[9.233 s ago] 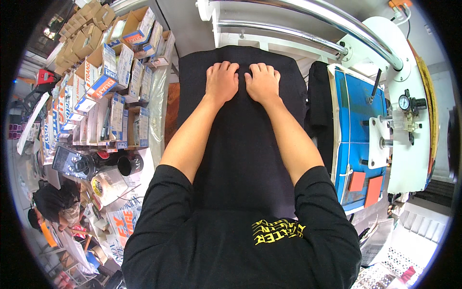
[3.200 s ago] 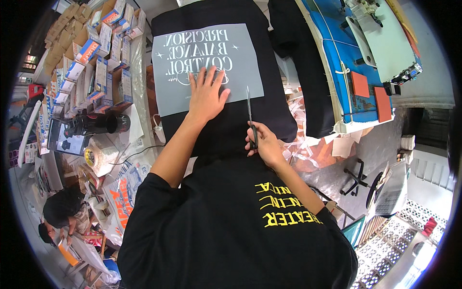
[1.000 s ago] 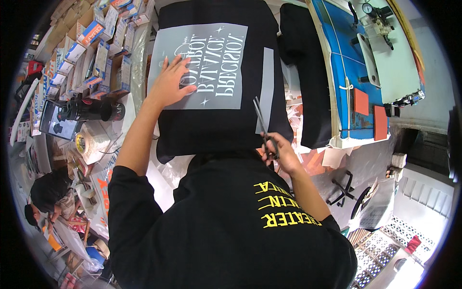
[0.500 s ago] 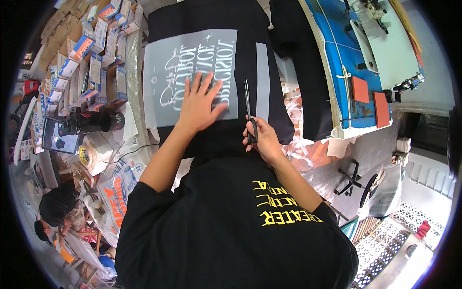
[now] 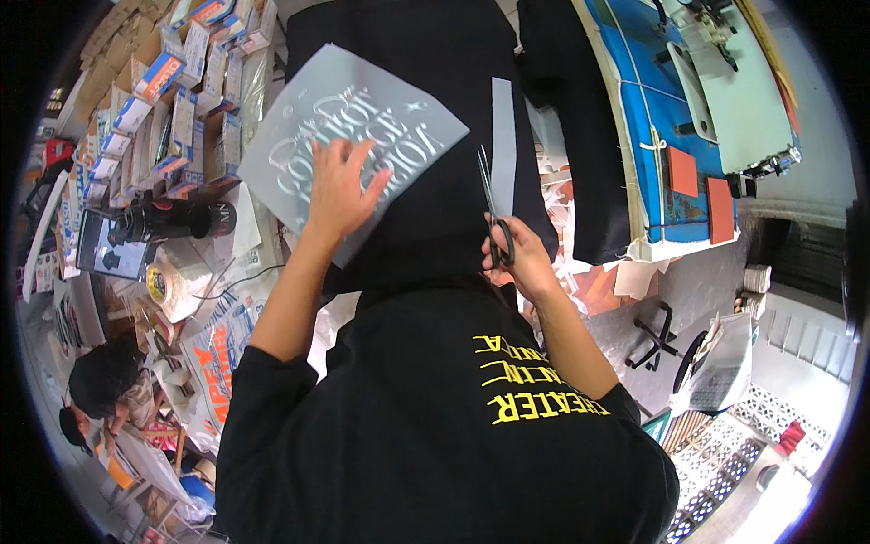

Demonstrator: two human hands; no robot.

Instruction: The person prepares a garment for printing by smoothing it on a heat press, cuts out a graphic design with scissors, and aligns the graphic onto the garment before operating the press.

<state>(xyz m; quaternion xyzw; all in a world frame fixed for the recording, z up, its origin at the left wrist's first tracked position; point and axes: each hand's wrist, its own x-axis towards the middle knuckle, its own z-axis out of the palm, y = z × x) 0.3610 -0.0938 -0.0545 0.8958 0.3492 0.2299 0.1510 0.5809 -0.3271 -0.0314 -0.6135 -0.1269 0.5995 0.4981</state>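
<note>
A grey translucent sheet (image 5: 299,86) with white lettering lies askew over the black cloth (image 5: 412,41), one corner pointing right. On its lower middle rests my left hand (image 5: 343,190), its fingers spread and touching the sheet without gripping it. My right hand (image 5: 527,258) is closed round the black handles of a pair of scissors (image 5: 490,195). Their blades point away from me, narrowly apart, over the cloth. Just right of the blades lies a narrow grey strip (image 5: 504,136), apart from the sheet.
Cardboard boxes (image 5: 181,118) crowd the left, with a black cylindrical object (image 5: 181,220) and a tape roll (image 5: 158,284) nearer. At right stand a blue-topped table (image 5: 666,181) bearing orange-red pads (image 5: 681,170) and a chair base (image 5: 654,337). A person (image 5: 107,381) bends at lower left.
The sheet has turned and shifted left under my left hand, its edges now slanting across the cloth. My right hand and the scissors have moved slightly right.
</note>
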